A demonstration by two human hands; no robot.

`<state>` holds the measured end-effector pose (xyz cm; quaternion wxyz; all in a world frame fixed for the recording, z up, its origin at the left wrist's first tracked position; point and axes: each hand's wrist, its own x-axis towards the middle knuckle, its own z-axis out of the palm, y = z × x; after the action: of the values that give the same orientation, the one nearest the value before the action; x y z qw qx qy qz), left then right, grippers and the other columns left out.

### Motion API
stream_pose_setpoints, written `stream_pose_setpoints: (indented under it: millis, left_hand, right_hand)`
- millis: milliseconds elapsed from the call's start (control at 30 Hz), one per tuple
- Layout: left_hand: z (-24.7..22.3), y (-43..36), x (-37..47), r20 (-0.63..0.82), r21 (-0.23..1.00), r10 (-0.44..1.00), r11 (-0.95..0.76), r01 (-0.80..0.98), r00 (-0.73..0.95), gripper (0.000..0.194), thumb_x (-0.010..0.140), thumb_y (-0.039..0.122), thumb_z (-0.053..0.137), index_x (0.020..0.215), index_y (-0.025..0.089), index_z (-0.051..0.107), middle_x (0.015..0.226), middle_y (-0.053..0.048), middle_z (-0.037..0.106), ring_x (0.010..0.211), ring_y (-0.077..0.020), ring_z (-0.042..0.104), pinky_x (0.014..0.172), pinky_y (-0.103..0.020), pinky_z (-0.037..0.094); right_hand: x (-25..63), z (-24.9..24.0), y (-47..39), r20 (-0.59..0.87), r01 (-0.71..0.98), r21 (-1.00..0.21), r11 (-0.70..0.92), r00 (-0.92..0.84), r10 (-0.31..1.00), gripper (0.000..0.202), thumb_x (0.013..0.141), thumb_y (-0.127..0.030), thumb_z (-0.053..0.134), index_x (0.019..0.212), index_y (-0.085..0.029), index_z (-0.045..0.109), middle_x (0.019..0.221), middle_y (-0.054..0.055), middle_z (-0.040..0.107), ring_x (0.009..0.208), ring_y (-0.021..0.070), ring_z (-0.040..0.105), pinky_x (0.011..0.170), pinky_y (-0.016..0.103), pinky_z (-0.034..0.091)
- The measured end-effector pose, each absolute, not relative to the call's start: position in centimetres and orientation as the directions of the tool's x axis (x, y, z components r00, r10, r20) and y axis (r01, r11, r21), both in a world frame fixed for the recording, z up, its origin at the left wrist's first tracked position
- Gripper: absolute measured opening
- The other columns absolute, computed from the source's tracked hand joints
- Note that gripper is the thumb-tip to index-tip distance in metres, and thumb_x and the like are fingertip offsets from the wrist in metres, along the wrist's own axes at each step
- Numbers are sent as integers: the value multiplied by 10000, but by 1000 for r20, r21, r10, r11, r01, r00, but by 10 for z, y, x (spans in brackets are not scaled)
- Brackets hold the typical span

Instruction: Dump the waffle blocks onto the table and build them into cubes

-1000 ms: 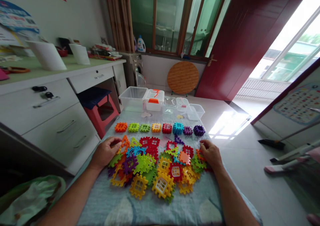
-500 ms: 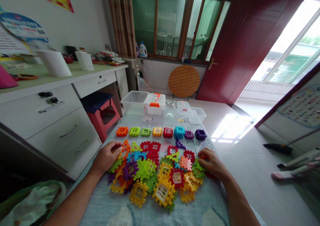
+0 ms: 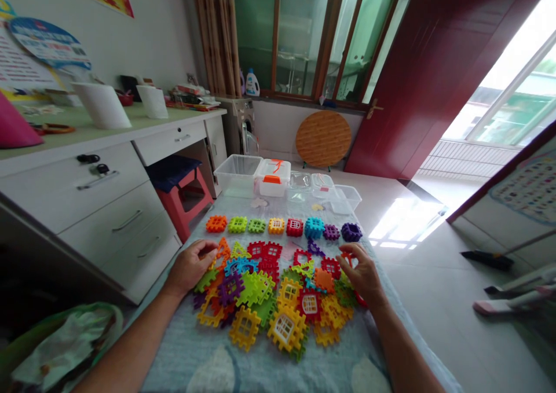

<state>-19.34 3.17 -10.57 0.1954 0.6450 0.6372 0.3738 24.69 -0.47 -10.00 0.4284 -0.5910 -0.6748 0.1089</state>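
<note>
A mixed pile of plastic interlocking building pieces (image 3: 260,289) in red, yellow, green, blue, purple and orange covers the middle of the cloth-covered table. My left hand (image 3: 194,267) rests at the pile's left edge, fingers loosely bent, beside an orange triangular piece (image 3: 223,253). No piece shows in that hand. On the right side, my right hand (image 3: 364,270) has its thumb and fingers around an orange-red piece (image 3: 348,259), partly hidden by the fingers. Behind the pile stands a row of assembled cubes, from an orange cube (image 3: 216,224) to a dark purple cube (image 3: 351,232).
At the table's far end are a clear open bin (image 3: 238,176), a lidded box with an orange latch (image 3: 273,177) and several smaller clear containers. A white desk (image 3: 99,190) and a red stool (image 3: 186,193) stand left. A dark red door (image 3: 417,74) is at right.
My right hand has lifted and moved slightly inward, and the orange-red piece has shifted up with it. My left hand stays by the pile. The view has shifted slightly.
</note>
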Motion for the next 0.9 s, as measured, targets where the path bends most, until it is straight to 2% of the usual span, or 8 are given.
stream_pose_setpoints:
  millis: [167, 300, 500, 600, 733, 900]
  left_hand:
    - [-106, 32, -194, 238, 722, 968, -120, 681, -81, 334, 730, 483, 550, 857, 199, 673, 887, -51, 734, 828, -223, 684, 829, -316, 540]
    - [-108, 33, -195, 233, 722, 969, -116, 682, -82, 339, 729, 479, 547, 866, 194, 672, 905, -58, 733, 860, -233, 681, 845, -329, 537]
    - [-110, 33, -196, 240, 717, 968, -123, 686, -78, 338, 722, 484, 557, 868, 201, 668, 912, -54, 731, 857, -233, 678, 854, -337, 533]
    - [-110, 33, -196, 238, 710, 969, -124, 693, -70, 327, 726, 476, 550, 868, 206, 666, 896, -47, 729, 837, -227, 678, 842, -328, 534]
    - [-109, 32, -195, 238, 708, 969, -124, 695, -69, 343, 721, 481, 554, 878, 200, 674, 915, -52, 733, 854, -229, 680, 852, -326, 534]
    - [-108, 32, -194, 238, 715, 968, -120, 688, -78, 337, 712, 476, 557, 861, 198, 675, 901, -52, 734, 840, -228, 682, 834, -324, 543]
  right_hand:
    - [230, -94, -1, 372, 676, -684, 273, 1, 928, 247, 867, -419, 543, 984, -224, 638, 1006, 64, 647, 928, 218, 608, 854, 335, 490]
    - [236, -91, -3, 309, 662, -717, 218, 22, 951, 283, 894, -365, 424, 1015, -232, 642, 1041, 56, 663, 982, 216, 618, 897, 342, 486]
    - [256, -90, -15, 230, 726, -648, 231, -102, 968, 401, 730, -272, 536, 1113, -261, 652, 1155, 47, 639, 1158, 262, 543, 1062, 466, 387]
    - [254, -91, -18, 181, 745, -628, 226, -142, 973, 474, 720, -270, 562, 1190, -254, 627, 1169, 60, 624, 1153, 257, 542, 1059, 467, 390]
    - [243, -93, -15, 166, 790, -562, 245, -183, 969, 593, 698, -176, 519, 1286, -225, 570, 1239, 87, 595, 1192, 249, 516, 1073, 456, 366]
    - [235, -92, -7, 181, 824, -473, 311, -254, 950, 623, 655, -117, 507, 1266, -208, 585, 1221, 95, 620, 1177, 272, 498, 1032, 470, 378]
